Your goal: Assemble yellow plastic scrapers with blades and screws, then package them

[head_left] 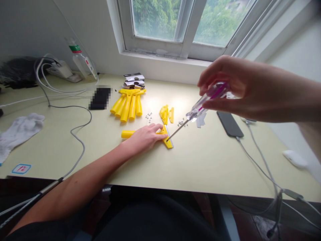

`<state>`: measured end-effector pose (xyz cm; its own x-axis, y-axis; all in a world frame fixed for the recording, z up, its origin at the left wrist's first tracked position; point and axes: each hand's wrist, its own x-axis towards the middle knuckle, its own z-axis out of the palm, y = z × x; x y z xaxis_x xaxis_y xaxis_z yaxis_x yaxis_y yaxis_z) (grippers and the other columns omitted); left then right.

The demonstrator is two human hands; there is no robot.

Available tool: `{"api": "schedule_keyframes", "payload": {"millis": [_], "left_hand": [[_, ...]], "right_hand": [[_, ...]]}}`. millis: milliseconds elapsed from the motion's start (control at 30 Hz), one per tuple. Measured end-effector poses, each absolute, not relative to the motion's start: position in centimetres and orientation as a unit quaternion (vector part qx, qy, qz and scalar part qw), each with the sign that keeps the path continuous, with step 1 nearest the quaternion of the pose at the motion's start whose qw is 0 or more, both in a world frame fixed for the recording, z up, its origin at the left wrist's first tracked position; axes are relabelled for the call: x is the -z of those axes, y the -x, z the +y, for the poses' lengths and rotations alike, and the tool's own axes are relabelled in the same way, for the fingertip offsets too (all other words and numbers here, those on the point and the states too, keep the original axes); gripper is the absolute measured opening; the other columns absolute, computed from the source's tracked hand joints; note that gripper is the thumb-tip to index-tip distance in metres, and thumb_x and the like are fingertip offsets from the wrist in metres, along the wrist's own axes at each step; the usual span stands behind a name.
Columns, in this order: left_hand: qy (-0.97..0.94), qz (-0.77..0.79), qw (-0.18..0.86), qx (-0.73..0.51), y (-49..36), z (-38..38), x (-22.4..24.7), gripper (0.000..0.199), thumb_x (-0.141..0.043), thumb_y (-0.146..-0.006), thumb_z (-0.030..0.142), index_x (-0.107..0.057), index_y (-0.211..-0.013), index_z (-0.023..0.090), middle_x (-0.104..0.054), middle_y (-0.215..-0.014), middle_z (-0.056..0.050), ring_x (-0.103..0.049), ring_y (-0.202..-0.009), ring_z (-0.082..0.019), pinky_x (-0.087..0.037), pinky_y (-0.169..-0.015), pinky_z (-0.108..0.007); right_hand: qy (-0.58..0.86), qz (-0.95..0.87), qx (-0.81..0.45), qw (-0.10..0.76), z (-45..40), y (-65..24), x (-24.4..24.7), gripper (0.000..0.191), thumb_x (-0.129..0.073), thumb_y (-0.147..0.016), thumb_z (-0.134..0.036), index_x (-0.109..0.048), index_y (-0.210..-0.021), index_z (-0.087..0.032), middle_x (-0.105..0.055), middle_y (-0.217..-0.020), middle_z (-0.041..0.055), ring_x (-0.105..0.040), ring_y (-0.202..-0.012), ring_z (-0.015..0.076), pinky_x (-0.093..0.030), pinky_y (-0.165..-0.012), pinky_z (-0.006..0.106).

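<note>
My left hand [146, 137] is closed on a yellow scraper [127, 134] lying on the table, its handle to the left and its wide head, with a grey blade edge, to the right. In my right hand [225, 87] is a screwdriver [198, 107] with a clear and purple handle. Its tip touches the lower part of the scraper head. Small screws [182, 123], white nuts [148, 116], loose yellow head pieces [164, 114] and grey blades [200, 119] lie just beyond my left hand and under the screwdriver.
Several yellow scraper handles [129, 104] lie at the back, before stacked packets [134, 80]. A phone [230, 124] with a cable lies right. Cables, a bottle [80, 63] and a white glove [22, 132] are left. The table's front edge runs near my body.
</note>
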<state>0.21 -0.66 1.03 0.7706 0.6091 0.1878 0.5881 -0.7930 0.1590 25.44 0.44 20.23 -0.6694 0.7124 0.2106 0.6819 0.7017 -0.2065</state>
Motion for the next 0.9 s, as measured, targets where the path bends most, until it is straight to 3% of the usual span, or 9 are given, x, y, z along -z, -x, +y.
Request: {"api": "schedule_keyframes", "payload": {"millis": [100, 167, 267, 367, 433, 600, 667, 733, 900], "left_hand": [[-0.939, 0.319, 0.048, -0.116, -0.2, -0.7, -1.1, 0.039, -0.044, -0.095, 0.014, -0.063, -0.125, 0.03, -0.055, -0.121, -0.01, -0.056, -0.108, -0.021, -0.051, -0.089, -0.037], [-0.94, 0.318, 0.046, -0.116, -0.2, -0.7, -1.0, 0.04, -0.044, -0.095, 0.013, -0.063, -0.125, 0.03, -0.055, -0.121, -0.009, -0.056, -0.109, -0.021, -0.051, -0.089, -0.036], [-0.94, 0.316, 0.043, -0.119, -0.2, -0.6, -0.9, 0.039, -0.045, -0.095, 0.014, -0.064, -0.125, 0.03, -0.055, -0.121, -0.009, -0.056, -0.107, -0.021, -0.051, -0.088, -0.036], [-0.939, 0.317, 0.044, -0.123, -0.1, -0.6, -0.8, 0.039, -0.044, -0.095, 0.014, -0.063, -0.126, 0.03, -0.055, -0.121, -0.01, -0.057, -0.107, -0.021, -0.051, -0.088, -0.036], [-0.94, 0.315, 0.047, -0.122, -0.1, -0.6, -0.9, 0.039, -0.044, -0.095, 0.014, -0.063, -0.126, 0.03, -0.055, -0.121, -0.01, -0.057, -0.108, -0.021, -0.051, -0.089, -0.036], [-0.939, 0.318, 0.048, -0.119, -0.2, -0.7, -1.0, 0.039, -0.044, -0.095, 0.014, -0.064, -0.125, 0.03, -0.055, -0.122, -0.01, -0.057, -0.108, -0.022, -0.051, -0.088, -0.036], [-0.939, 0.319, 0.047, -0.119, -0.2, -0.7, -1.0, 0.039, -0.044, -0.095, 0.014, -0.063, -0.126, 0.03, -0.055, -0.122, -0.01, -0.057, -0.108, -0.021, -0.051, -0.089, -0.036], [-0.939, 0.318, 0.045, -0.118, -0.2, -0.7, -1.0, 0.04, -0.044, -0.095, 0.014, -0.063, -0.126, 0.03, -0.055, -0.121, -0.01, -0.057, -0.108, -0.021, -0.051, -0.089, -0.036], [-0.94, 0.319, 0.041, -0.116, -0.2, -0.7, -1.0, 0.04, -0.044, -0.095, 0.014, -0.064, -0.125, 0.03, -0.055, -0.121, -0.009, -0.057, -0.106, -0.021, -0.052, -0.087, -0.035]], "right_hand": [[0.329, -0.922, -0.127, 0.161, 0.2, -25.0, -20.3, 0.029, -0.061, -0.086, -0.046, -0.063, -0.107, -0.025, -0.068, -0.096, 0.0033, -0.065, -0.081, 0.0188, -0.051, -0.068, 0.033], [0.375, -0.912, -0.05, 0.161, 0.2, -24.7, -20.2, 0.035, -0.048, -0.093, -0.05, -0.064, -0.105, -0.023, -0.066, -0.083, 0.0045, -0.064, -0.073, 0.0203, -0.05, -0.067, 0.037], [0.429, -0.887, 0.118, 0.125, 0.3, -24.8, -20.2, 0.047, -0.032, -0.096, -0.054, -0.065, -0.088, -0.021, -0.051, -0.055, 0.0018, -0.056, -0.055, 0.0193, -0.044, -0.062, 0.041], [0.386, -0.916, 0.018, 0.105, 0.5, -25.3, -20.6, 0.029, -0.05, -0.088, -0.046, -0.06, -0.106, -0.025, -0.062, -0.075, 0.0025, -0.059, -0.064, 0.0187, -0.046, -0.061, 0.037], [0.377, -0.919, -0.061, 0.102, 0.4, -25.4, -20.8, 0.037, -0.058, -0.083, -0.045, -0.054, -0.116, -0.029, -0.067, -0.093, 0.0029, -0.061, -0.07, 0.019, -0.047, -0.058, 0.034], [0.452, -0.885, 0.041, 0.106, 0.3, -25.2, -20.8, 0.026, -0.054, -0.087, -0.051, -0.06, -0.086, -0.026, -0.055, -0.058, 0.0009, -0.052, -0.052, 0.0171, -0.041, -0.055, 0.035], [0.41, -0.907, -0.009, 0.091, 0.3, -25.2, -20.9, 0.022, -0.058, -0.083, -0.046, -0.06, -0.096, -0.027, -0.061, -0.073, 0.0023, -0.058, -0.061, 0.0186, -0.044, -0.055, 0.034], [0.377, -0.918, -0.09, 0.082, 0.2, -25.3, -21.0, 0.034, -0.062, -0.08, -0.044, -0.057, -0.11, -0.031, -0.065, -0.093, 0.0027, -0.063, -0.074, 0.0213, -0.048, -0.056, 0.033], [0.417, -0.869, -0.131, 0.232, 0.2, -25.9, -20.8, 0.032, -0.057, -0.088, -0.046, -0.052, -0.118, -0.033, -0.064, -0.106, 0.0029, -0.064, -0.098, 0.0277, -0.057, -0.067, 0.037]]}}
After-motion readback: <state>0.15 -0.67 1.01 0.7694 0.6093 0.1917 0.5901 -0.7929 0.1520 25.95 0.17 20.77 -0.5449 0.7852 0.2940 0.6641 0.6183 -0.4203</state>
